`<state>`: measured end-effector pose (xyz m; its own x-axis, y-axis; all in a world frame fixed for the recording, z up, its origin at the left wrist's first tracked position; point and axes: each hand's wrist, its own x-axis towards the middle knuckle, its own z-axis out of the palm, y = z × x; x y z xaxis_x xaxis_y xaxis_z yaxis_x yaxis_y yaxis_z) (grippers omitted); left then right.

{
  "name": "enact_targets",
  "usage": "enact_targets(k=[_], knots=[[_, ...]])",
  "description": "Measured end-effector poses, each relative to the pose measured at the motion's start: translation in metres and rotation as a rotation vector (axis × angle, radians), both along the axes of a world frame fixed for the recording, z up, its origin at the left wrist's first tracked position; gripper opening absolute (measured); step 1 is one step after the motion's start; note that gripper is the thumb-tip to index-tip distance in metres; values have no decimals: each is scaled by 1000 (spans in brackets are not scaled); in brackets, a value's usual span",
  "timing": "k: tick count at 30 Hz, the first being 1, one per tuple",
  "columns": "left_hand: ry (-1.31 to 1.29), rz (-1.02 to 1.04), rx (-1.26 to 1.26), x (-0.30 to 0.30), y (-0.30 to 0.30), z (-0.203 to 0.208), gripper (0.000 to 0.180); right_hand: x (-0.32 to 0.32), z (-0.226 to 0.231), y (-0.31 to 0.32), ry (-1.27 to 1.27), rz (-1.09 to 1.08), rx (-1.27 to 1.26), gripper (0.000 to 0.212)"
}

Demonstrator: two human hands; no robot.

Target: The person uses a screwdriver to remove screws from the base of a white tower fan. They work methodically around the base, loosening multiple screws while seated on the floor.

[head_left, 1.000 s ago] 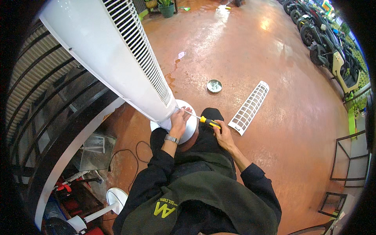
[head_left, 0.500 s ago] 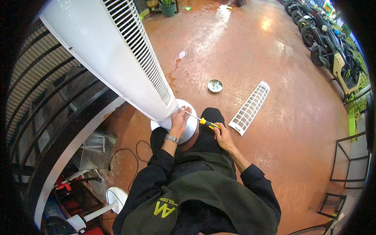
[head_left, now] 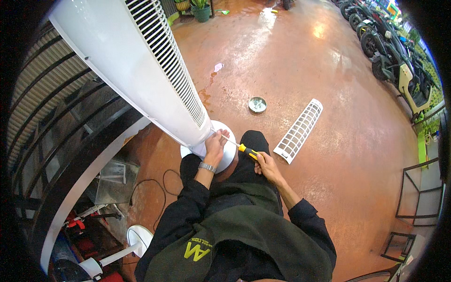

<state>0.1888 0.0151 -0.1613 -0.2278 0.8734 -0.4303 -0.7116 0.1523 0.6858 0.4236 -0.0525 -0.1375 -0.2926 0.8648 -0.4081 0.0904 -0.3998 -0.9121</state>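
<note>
A tall white tower fan (head_left: 141,70) with a slatted grille leans across the upper left, its lower end over a round white base (head_left: 226,155). My right hand (head_left: 268,168) is closed round the yellow and black handle of a screwdriver (head_left: 247,151). The screwdriver's thin shaft runs to the lower edge of the fan body. There my left hand (head_left: 214,149), with a metal watch on its wrist, has its fingers curled about the shaft near the tip. Those fingers hide the tip itself.
On the reddish floor lie a round metal dish (head_left: 257,105) with small parts in it and a white grid panel (head_left: 299,131). Black cable (head_left: 157,185) loops at the left, near a white round-based stand (head_left: 140,238). Motorcycles (head_left: 376,47) line the far right.
My right hand and the screwdriver handle have shifted very slightly down, and the grip on the handle has changed a little. The left hand stays at the fan's lower end.
</note>
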Motion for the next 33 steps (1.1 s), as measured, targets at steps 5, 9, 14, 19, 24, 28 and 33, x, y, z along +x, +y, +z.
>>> enact_targets(k=[5, 9, 14, 19, 24, 28, 33], knots=[[11, -24, -31, 1, 0, 6, 31, -7, 0, -4, -307, -183, 633, 31], [145, -22, -83, 1, 1, 4, 27, -5, -1, -1, -363, -154, 777, 32], [63, 14, -49, 2, 0, 1, 26, 2, 5, -6, 32, -221, 45, 29], [22, 8, -10, 1, 2, -2, 28, -2, -5, -3, -81, -135, 201, 37], [24, -36, -72, 4, 1, 10, 27, 2, 3, -3, -345, -166, 662, 38], [74, -10, -102, 5, 2, 4, 27, 1, 11, -2, -291, -128, 803, 43], [-1, 17, -60, 6, 3, 4, 29, 9, -4, 3, -22, -59, -12, 37]])
